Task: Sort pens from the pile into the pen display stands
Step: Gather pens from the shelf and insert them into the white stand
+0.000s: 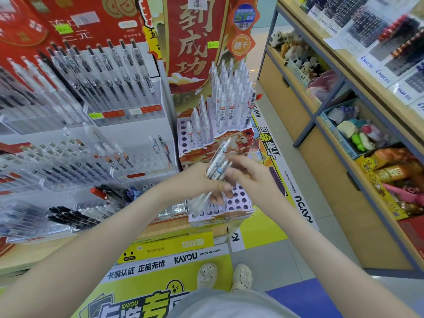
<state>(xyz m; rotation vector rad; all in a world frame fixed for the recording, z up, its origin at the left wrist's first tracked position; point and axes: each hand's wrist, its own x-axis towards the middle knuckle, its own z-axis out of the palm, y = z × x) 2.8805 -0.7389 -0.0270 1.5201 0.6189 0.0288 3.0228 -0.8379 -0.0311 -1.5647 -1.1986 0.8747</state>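
Both hands meet at centre frame: my left hand (202, 180) grips a bundle of clear pens (216, 167), and my right hand (250, 173) closes its fingers on the bundle's upper end. Behind them, the tiered display stand (239, 200) has standing pens (229, 92) filling its upper rows and mostly bare holes lower down; I judge the sorting roughly midway. Acrylic trays (137, 134) occupy the left of the frame, wooden shelves (286, 92) the right, and grey shop floor (275, 134) lies between.
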